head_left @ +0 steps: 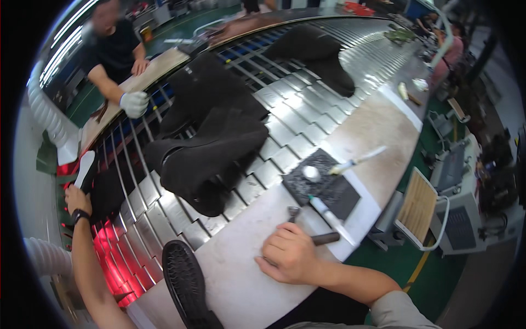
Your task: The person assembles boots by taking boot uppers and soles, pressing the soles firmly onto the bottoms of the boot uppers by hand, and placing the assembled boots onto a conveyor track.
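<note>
My left hand [76, 200] reaches out to the far left and grips a black boot near the end of its pale white bottom [85, 167]. The boot's dark shaft [112, 189] lies over the conveyor rods. Over the pale worktop, my right hand [290, 255] is closed round a hammer; its dark handle [326, 238] sticks out to the right and its metal head [293, 213] shows above the knuckles. A black treaded shoe sole [183, 274] sits at the near edge of the worktop, between my arms.
Black boots [211, 137] and another boot [318, 52] lie on the metal slat conveyor [296, 109]. A dark pad [323, 183] holds a white round item, a brush [356, 160] and a white tube [331, 218]. Across the conveyor stands a person with a gloved hand [134, 103]. Red light glows at left.
</note>
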Tool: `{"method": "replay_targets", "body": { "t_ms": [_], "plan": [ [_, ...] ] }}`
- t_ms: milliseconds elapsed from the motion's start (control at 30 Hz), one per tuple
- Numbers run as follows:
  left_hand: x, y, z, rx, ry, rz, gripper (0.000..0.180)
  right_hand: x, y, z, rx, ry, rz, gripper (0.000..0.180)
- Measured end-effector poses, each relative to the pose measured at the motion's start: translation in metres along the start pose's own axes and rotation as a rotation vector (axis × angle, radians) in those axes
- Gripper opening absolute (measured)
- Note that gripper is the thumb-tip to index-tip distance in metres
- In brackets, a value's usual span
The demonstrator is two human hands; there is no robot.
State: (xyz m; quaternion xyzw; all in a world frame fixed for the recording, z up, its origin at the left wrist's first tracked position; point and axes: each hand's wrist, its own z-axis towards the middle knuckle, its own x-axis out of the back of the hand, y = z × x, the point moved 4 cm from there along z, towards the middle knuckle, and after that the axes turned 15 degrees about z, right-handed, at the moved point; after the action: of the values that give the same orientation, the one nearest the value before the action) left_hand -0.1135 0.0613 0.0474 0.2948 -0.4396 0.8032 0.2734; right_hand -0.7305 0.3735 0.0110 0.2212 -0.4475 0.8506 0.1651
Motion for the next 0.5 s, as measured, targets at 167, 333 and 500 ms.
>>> {"method": "replay_targets", "body": {
  "t_ms": [167,333,500],
  "plan": [
    [0.055,-0.028,-0.032,0.254,0.028,-0.299,0.073,-0.005,-0.002,-0.009,0.07,0.082,0.024,0.018],
    [0.152,-0.022,-0.113,0.35,0.293,-0.684,0.084,0.011,-0.045,-0.044,0.215,0.156,0.225,0.014],
    [0.298,-0.037,-0.266,0.3,0.449,-1.262,0.071,0.005,-0.098,-0.108,0.094,-0.138,0.474,0.012]
  ]
}}
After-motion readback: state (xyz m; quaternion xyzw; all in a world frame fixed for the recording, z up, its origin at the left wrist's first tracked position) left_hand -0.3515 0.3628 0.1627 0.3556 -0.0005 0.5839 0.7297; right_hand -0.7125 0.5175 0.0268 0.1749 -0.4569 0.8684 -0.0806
